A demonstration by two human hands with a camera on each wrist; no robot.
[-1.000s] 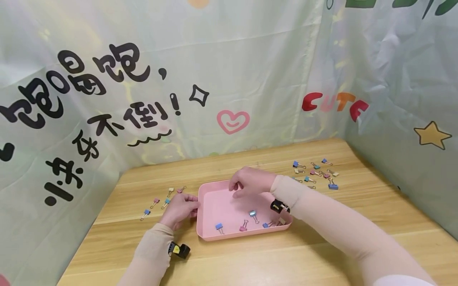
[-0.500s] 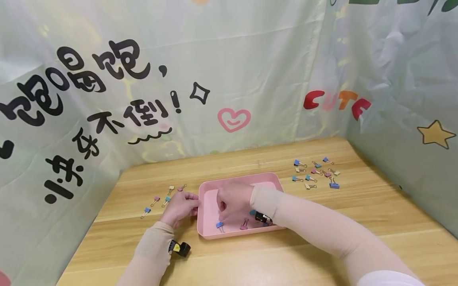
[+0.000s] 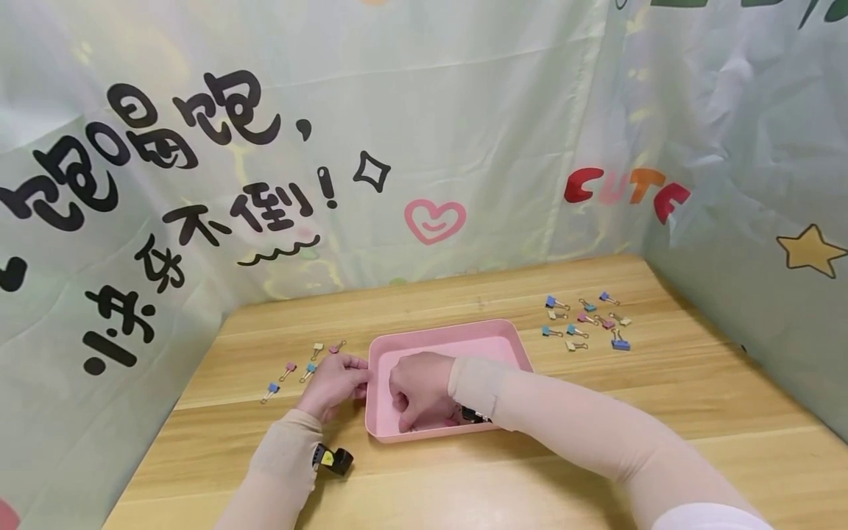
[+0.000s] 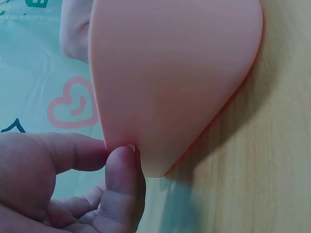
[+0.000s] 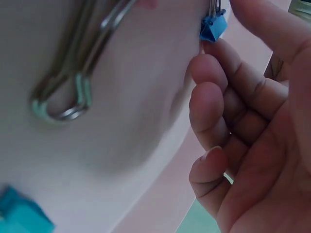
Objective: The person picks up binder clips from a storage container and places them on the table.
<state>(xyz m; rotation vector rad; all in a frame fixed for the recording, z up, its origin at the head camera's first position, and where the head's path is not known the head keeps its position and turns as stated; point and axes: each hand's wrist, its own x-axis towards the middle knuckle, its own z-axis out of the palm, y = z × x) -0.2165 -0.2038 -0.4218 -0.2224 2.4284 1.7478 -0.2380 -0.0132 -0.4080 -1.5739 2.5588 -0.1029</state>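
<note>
My left hand [image 3: 334, 383] holds the left wall of a shallow pink tray [image 3: 450, 331]. In the left wrist view its thumb [image 4: 124, 187] presses the outer wall, with the index finger bent at the rim. Low over the tray's front left part, my right hand [image 3: 422, 384] reaches down with curled fingers. In the right wrist view a blue binder clip [image 5: 214, 26] is right at the index fingertip, close to the thumb; I cannot tell whether they pinch it. A teal binder clip [image 5: 22, 213] and a blurred wire clip handle [image 5: 60, 104] also show there. The right arm hides most clips in the tray.
Several small binder clips lie on the wooden table [image 3: 424, 493] left of the tray, including a blue one [image 3: 271, 390] and a pink one [image 3: 288, 369]. A larger cluster, with a blue clip [image 3: 620, 343], lies back right. Printed curtains [image 3: 490, 169] stand behind the table.
My right hand has moved left, toward the front, and down to the blue clip at the tray's front left. The left hand stays at the tray's left wall.
</note>
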